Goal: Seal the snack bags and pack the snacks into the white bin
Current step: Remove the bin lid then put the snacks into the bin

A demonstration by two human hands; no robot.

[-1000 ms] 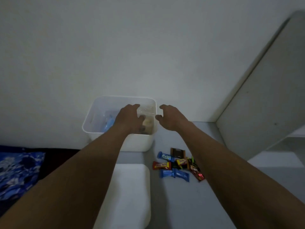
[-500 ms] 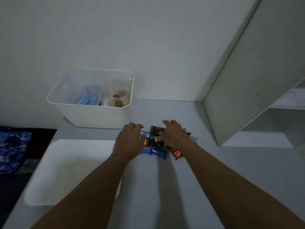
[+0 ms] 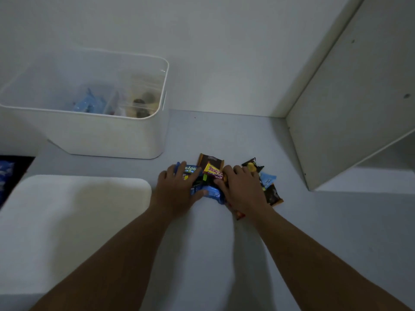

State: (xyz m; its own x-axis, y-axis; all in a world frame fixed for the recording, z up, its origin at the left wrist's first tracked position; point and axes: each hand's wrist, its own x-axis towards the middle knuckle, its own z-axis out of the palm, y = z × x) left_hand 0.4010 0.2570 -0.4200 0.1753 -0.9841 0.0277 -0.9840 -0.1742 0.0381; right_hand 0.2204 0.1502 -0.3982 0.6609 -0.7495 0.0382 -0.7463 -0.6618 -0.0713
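Note:
A small pile of wrapped snacks in blue, brown, yellow and black wrappers lies on the grey table, just right of the white bin. My left hand cups the pile from the left, fingers over a blue packet and thumb beneath another. From the right, my right hand covers the pile with its fingers curled onto the wrappers. A few packets stick out past its far side. Inside the bin sit a clear bag with brown snacks and blue packets.
A flat white rounded board lies on the table at my left, under my left forearm. A white shelf panel rises close on the right. The wall stands behind the bin. Blue patterned cloth shows past the table's left edge.
Both hands left the bin, came down onto the snack pile and drew together around it. The view tilted down and closer to the table.

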